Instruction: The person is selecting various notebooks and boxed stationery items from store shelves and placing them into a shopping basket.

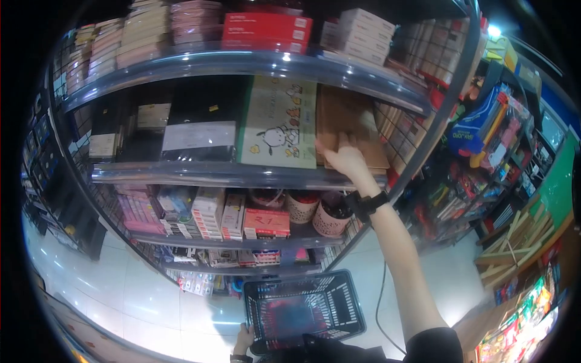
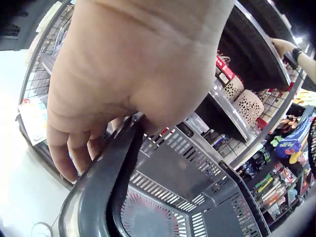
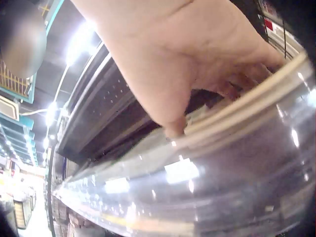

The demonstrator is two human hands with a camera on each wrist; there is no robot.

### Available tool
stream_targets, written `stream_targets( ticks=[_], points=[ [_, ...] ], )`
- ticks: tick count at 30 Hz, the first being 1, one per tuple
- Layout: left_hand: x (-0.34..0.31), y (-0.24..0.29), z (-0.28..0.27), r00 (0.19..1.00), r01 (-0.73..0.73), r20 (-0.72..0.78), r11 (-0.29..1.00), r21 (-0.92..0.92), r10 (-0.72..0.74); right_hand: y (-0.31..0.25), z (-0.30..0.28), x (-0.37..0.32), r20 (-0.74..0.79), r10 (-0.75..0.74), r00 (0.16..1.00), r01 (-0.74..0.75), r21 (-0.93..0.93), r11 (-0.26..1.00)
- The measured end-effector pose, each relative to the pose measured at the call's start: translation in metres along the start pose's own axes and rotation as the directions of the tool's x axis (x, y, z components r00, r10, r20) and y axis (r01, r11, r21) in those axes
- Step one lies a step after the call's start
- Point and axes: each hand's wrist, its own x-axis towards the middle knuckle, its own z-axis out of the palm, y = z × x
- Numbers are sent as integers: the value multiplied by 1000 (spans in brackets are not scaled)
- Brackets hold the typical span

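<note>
My right hand [image 1: 348, 160] reaches onto the middle shelf, its fingers resting on the front part of a stack of brown paper envelopes or folders [image 1: 345, 112]. In the right wrist view the thumb and fingers [image 3: 242, 81] stand spread at the stack's front edge, just behind the shiny shelf lip [image 3: 207, 173]. Left of the stack lies a pale green cartoon-print file [image 1: 272, 121] with a white dog. Low down, my left hand [image 2: 133, 64] grips the rim of a dark grey shopping basket [image 2: 113, 182], fingers curled over its outer side.
Black files [image 1: 203, 109] lie farther left on the same shelf. Above are red boxes [image 1: 266, 31] and white boxes [image 1: 366, 36]. Pink perforated pots [image 1: 330, 221] stand on the shelf below. A metal post [image 1: 433, 127] edges the rack at right; wooden sticks [image 1: 514, 242] lie beyond.
</note>
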Motion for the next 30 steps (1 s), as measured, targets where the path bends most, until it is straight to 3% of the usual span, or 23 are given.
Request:
stream_targets(
  ticks=[2, 3, 5, 6, 7, 10, 11, 13, 14, 15, 17, 19, 21, 22, 23, 24, 26, 27, 28, 30],
  points=[
    [1, -4, -3, 999, -20, 26, 1000, -18, 20, 9, 34, 19, -144, -94, 985, 54, -260, 964],
    [-1, 0, -7, 998, 6, 67, 999, -33, -4, 16, 41, 24, -211, -156, 965, 128, -144, 981],
    [-1, 4, -12, 990, 47, 137, 998, -49, -39, 11, 42, 26, -195, -171, 966, 150, -117, 982],
    [3, 4, -10, 991, 32, 134, 999, -42, -26, 8, 40, 24, -188, -172, 967, 154, -105, 982],
    [8, 4, -8, 991, 22, 131, 999, -29, -18, 2, 42, 19, -262, -240, 935, 188, -209, 960],
    [21, 2, -3, 996, -38, 77, 999, 26, 36, -11, 23, 21, -97, -151, 984, 147, -49, 988],
    [26, -1, -1, 997, -69, 50, 996, 58, 66, 0, 26, 27, -180, -271, 946, 251, -126, 960],
    [31, -20, 9, 972, -208, -70, 960, 189, 225, 5, -6, 30, -151, -346, 926, 335, -94, 938],
    [37, -37, 16, 894, -318, -199, 880, 354, 402, 0, -23, 25, -135, -379, 915, 372, -74, 925],
    [40, -47, 22, 783, -334, -322, 797, 503, 531, -11, -40, 11, -140, -374, 917, 353, -151, 923],
    [11, 33, -26, 732, -163, -456, 780, 604, 506, -29, -64, -24, -183, -307, 934, 285, -135, 949],
    [14, 69, -45, 693, -457, -497, 851, 258, 522, -32, -75, -60, -224, -314, 923, 288, -141, 947],
    [-7, 127, -69, 752, -573, -308, 809, 131, 583, -23, -76, -95, -265, -402, 877, 371, -160, 915],
    [-20, 159, -76, 811, -581, -188, 800, -149, 554, -14, -73, -111, -266, -484, 834, 436, -221, 872],
    [-30, 189, -78, 839, -515, -64, 750, -416, 541, -4, -70, -126, -262, -565, 783, 499, -278, 821],
    [-36, 208, -76, 839, -416, 92, 741, -528, 537, 6, -67, -142, -254, -643, 722, 560, -331, 760],
    [-51, 252, -75, 685, -377, 196, 572, -729, 702, 14, -77, -184, -21, -639, 769, 581, -394, 712],
    [-52, 267, -70, 588, -332, 204, 464, -821, 783, 25, -75, -200, -11, -722, 691, 663, -389, 640],
    [-62, 293, -74, 635, -93, 324, 485, -869, 701, 35, -75, -217, 41, -732, 680, 713, -270, 647],
    [-68, 315, -71, 551, 279, 349, 227, -933, 758, 64, -69, -242, 16, -858, 514, 851, -136, 507]
  ],
)
